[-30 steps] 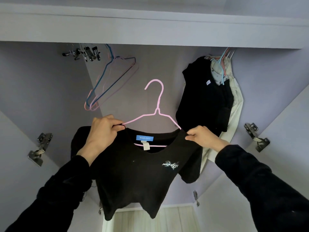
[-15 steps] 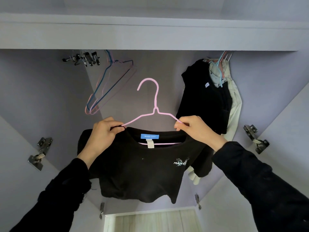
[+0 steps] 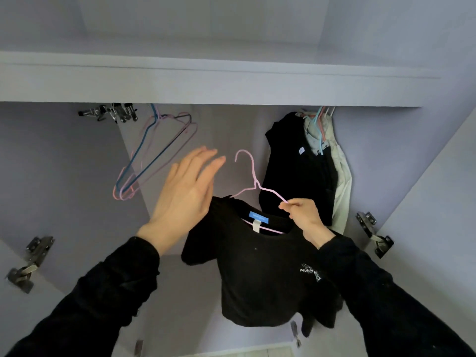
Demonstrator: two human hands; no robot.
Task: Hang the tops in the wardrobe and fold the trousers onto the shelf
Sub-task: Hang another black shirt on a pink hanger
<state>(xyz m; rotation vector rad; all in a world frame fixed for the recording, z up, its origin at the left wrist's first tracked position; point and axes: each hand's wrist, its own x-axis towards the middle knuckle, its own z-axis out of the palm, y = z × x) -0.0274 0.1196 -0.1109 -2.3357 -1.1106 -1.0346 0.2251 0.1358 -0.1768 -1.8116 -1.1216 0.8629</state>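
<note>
A black T-shirt with a blue neck label hangs on a pink wire hanger in front of the open wardrobe. My right hand pinches the hanger's right arm at the shirt's shoulder and carries it. My left hand is off the shirt, raised with straight fingers just left of the hanger's hook. The rail is hidden behind the wardrobe's top panel.
Empty blue and pink hangers dangle at the upper left beside metal clips. Black and pale tops hang at the right. Door hinges stick out on both sides. A strip of wooden floor shows at the bottom.
My left hand let go of the shirt's left shoulder and rose with its fingers straight. The hanger and shirt shifted right, held by my right hand alone.
</note>
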